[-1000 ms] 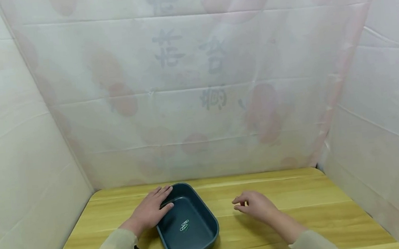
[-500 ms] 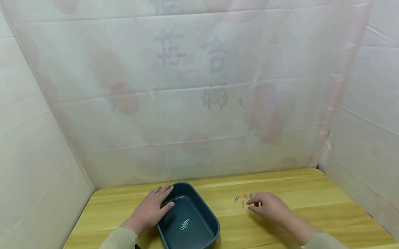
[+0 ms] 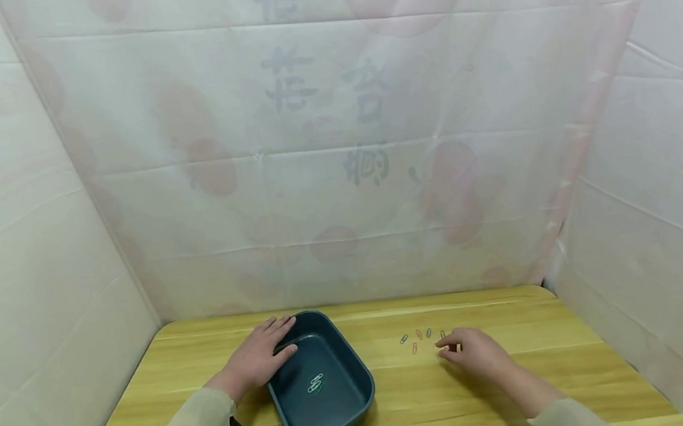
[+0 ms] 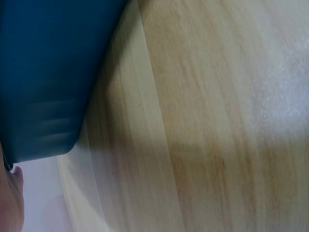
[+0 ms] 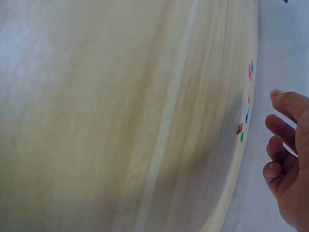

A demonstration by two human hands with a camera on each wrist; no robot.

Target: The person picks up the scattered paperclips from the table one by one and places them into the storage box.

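Observation:
A dark teal tray (image 3: 335, 405) stands on the wooden table (image 3: 512, 313), with a few paper clips (image 3: 316, 383) on its floor. My left hand (image 3: 286, 338) rests flat on the tray's far left rim, fingers straight. Several coloured paper clips (image 3: 418, 337) lie loose on the table to the right of the tray. My right hand (image 3: 449, 349) rests on the table just right of them, fingers loosely curled, its tips beside a small yellowish clip. The right wrist view shows those fingers (image 5: 277, 145) holding nothing, near the clips (image 5: 246, 113). In the left wrist view the tray's wall (image 4: 43, 72) fills the upper left corner.
White sheeted walls with faint print close the table in on the left, back and right. Bare wood (image 3: 548, 371) lies to the right of my right hand and in front of the tray.
My right hand has slid to the right, uncovering the loose clips on the table. The left hand and the tray have stayed put.

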